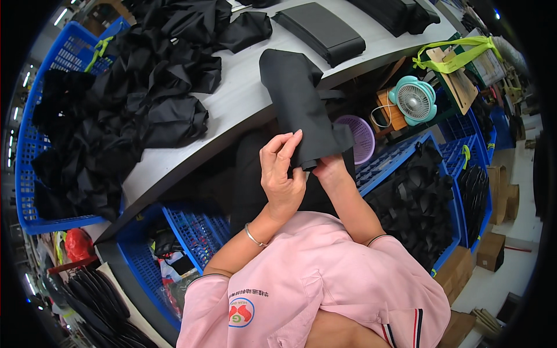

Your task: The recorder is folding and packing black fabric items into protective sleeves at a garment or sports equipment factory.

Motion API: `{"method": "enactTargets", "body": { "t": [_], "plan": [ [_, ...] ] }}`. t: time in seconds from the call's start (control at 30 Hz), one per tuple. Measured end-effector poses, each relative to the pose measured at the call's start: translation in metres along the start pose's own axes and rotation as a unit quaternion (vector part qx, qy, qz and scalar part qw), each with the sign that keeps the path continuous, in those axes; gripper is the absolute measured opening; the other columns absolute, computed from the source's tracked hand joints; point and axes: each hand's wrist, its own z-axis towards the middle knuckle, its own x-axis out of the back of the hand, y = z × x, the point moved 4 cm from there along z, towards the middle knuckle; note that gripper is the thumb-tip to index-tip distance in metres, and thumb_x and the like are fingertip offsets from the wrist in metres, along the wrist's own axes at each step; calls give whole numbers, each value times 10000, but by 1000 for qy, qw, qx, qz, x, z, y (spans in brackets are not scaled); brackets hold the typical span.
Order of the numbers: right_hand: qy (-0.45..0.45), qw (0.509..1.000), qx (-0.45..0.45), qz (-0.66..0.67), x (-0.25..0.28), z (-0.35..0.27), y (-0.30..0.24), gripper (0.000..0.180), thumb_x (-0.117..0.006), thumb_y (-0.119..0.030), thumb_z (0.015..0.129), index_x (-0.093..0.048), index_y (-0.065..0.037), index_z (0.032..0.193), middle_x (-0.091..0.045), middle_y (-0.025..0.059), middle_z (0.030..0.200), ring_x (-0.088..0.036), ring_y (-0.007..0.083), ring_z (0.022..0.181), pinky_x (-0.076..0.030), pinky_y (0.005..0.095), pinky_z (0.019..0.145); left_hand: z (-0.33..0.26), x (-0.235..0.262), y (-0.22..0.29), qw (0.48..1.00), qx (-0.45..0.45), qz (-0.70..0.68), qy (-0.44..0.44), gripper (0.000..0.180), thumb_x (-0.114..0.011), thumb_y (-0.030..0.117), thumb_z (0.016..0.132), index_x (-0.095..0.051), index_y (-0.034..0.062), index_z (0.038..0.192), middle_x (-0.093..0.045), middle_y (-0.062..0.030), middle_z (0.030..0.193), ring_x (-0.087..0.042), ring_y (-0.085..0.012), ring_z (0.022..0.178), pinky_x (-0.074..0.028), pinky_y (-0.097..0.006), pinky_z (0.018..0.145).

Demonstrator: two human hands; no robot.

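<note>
A dark black fabric piece (301,110), tube-like in shape, stretches from my lap up over the table's near edge. My left hand (281,174), with a silver bangle at the wrist, has its fingertips on the left side of the cloth and its thumb at the lower edge, gripping it there. My right hand (329,166) goes under or inside the lower end of the piece; its fingers are hidden by the cloth. Beyond the piece, a neat stack of flat black panels (319,32) lies on the grey-white table (232,110).
A heap of crumpled black fabric pieces (168,75) spills from a blue basket (26,191) onto the table at left. To the right are a teal fan (413,100), a purple basket (361,139) and blue crates (458,214) of black pieces. Another blue crate (136,243) stands below left.
</note>
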Motion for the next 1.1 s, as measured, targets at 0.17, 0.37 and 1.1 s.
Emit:
{"method": "enactTargets", "body": {
  "t": [0.17,0.37,1.1],
  "plan": [
    [8,1000,17,-8,-5,-1,1,301,-645,-255,939,-615,-52,1159,-655,89,1071,-655,227,947,-580,389,832,-4,0,-3,1000,4,-21,3,570,-643,-176,725,-683,75,1235,-594,-90,1179,-591,-177,984,-499,-258,710],
    [70,997,-9,4,-4,0,5,256,-607,-250,960,-618,-55,1125,-651,94,1039,-651,227,914,-580,389,806,-6,2,-8,999,13,-42,-4,617,-621,-191,697,-677,72,1252,-577,-98,1208,-584,-175,995,-499,-257,704],
    [-206,763,99,-605,-72,31,-3,341,-657,-33,907,-585,12,1238,-612,111,1205,-586,214,1102,-483,351,944,-17,26,-127,902,344,-249,80,464,-404,-62,929,-610,12,1338,-713,-66,951,-638,-88,715,-581,-277,680]
  ]
}}
